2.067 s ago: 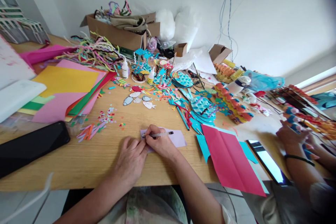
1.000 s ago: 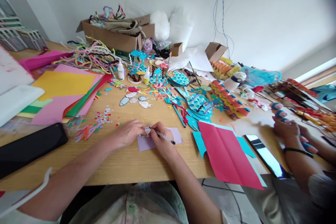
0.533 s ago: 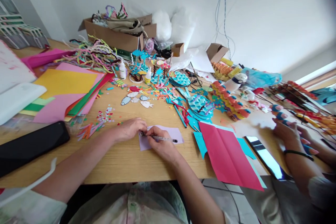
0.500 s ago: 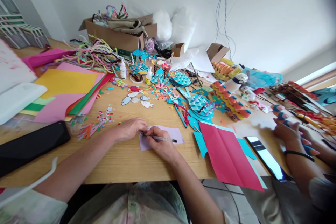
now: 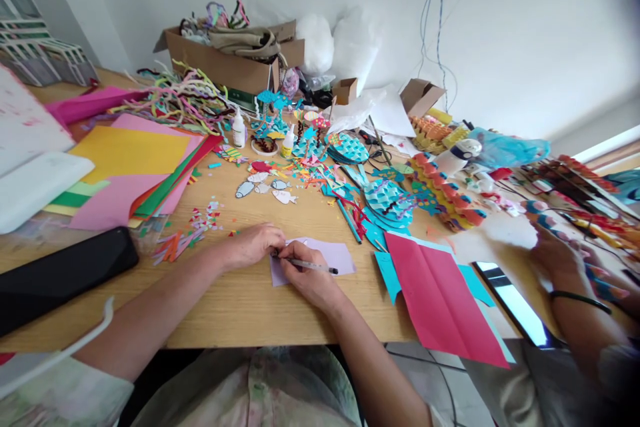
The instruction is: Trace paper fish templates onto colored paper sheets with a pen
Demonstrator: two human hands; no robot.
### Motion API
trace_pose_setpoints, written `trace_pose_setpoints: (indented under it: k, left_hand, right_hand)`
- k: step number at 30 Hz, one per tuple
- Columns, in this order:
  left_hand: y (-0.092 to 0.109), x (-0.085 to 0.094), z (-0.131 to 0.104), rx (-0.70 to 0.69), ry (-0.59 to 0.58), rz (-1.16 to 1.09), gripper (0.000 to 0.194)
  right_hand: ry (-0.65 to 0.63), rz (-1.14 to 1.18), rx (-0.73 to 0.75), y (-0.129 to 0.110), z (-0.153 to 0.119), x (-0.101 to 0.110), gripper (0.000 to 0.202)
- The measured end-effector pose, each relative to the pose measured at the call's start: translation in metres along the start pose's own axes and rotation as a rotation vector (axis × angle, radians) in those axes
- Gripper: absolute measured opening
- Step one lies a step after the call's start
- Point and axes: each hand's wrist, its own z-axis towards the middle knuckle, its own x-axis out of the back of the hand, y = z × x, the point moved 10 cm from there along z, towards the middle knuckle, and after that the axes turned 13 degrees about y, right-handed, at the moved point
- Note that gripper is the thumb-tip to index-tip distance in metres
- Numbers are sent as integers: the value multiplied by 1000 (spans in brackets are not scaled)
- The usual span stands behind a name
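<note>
A piece of light purple paper (image 5: 337, 257) lies on the wooden table in front of me. Closed around a pen (image 5: 313, 266), my right hand (image 5: 306, 273) rests on this paper, the pen's dark end pointing right. My left hand (image 5: 260, 244) is at the paper's upper left corner, its fingers bent together close to the pen's tip; what they hold, if anything, is hidden. Beyond my hands lie several small paper fish (image 5: 284, 197) with drawn outlines.
A black phone (image 5: 70, 277) and coloured sheets (image 5: 133, 150) lie at left. Paper scraps, glue bottles (image 5: 239, 131) and blue paper crafts (image 5: 387, 197) spread behind. Red paper (image 5: 445, 300) and another phone (image 5: 515, 303) lie right, near another person's hands (image 5: 557, 255).
The whole view has shifted slightly, with table items appearing a little further right. My hands keep nearly the same pose on the purple paper. The other person's hands have moved slightly.
</note>
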Motion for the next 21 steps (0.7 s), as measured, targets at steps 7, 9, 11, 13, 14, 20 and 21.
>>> trace_pose_setpoints:
  k: [7,9,11,13,14,20,21]
  left_hand:
    - [-2,-1,-1,-1,14,17,22]
    - [-1,0,-1,-2,18,20,22]
    - [0,1,-1,-2,23,22,22]
    - [1,3,-2,1,28,24,21]
    - [2,3,-2,2,29,24,20]
    - [5,5,-3,8,34,24,17]
    - [5,5,-3,10,35,24,18]
  right_hand:
    - [3,-24,4,1,0,-2,10]
    - [5,-32,5,2,0,-2,10]
    - [6,-43,9,1,0,-2,9]
    - [7,-51,17,1,0,-1,9]
    - [6,-53,22,0,0,-1,9]
    - [-1,-51,8,-1,0,3,10]
    - [-2,-46,5,-1,0,4,10]
